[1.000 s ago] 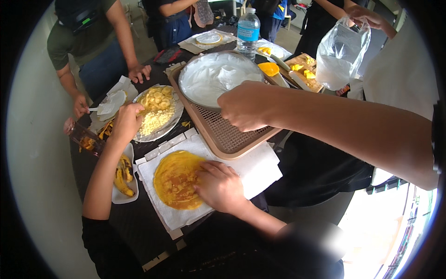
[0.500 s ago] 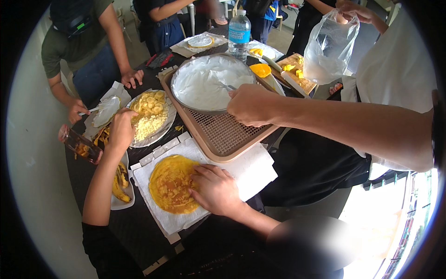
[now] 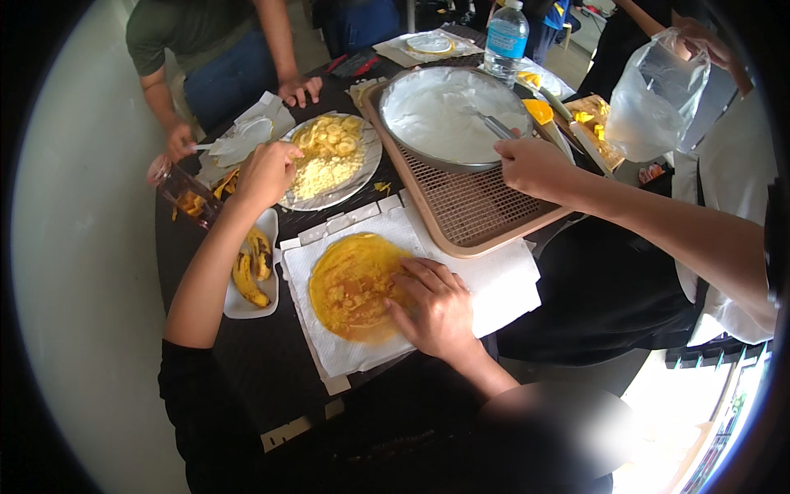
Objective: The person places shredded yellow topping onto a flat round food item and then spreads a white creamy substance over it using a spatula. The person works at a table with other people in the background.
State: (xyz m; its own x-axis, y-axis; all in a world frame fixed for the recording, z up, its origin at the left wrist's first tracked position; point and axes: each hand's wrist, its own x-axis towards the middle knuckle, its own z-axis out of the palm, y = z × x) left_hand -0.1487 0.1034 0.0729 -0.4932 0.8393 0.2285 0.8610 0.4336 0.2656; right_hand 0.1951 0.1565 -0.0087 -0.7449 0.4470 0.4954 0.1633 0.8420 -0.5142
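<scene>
My right hand (image 3: 535, 165) reaches in from the right and closes on the handle of a metal utensil (image 3: 492, 125). The utensil lies in a round metal bowl of white cream (image 3: 436, 115), which stands on a brown mesh tray (image 3: 477, 210). My left hand is out of view. In front of me a person in black presses one hand (image 3: 436, 305) on a yellow crepe (image 3: 350, 284) spread on white paper towels (image 3: 502, 284). Their other hand (image 3: 265, 173) touches a plate of banana slices and crumbs (image 3: 329, 160).
A small white dish of dark bananas (image 3: 251, 267) sits left of the crepe. At the back are a water bottle (image 3: 504, 37) and a board with orange fruit pieces (image 3: 597, 115). One person holds a clear plastic bag (image 3: 658, 99) at right. Another leans on the table's far left edge.
My right hand has moved from above the mesh tray to the bowl's near rim and the utensil. The other person's hand stays on the crepe.
</scene>
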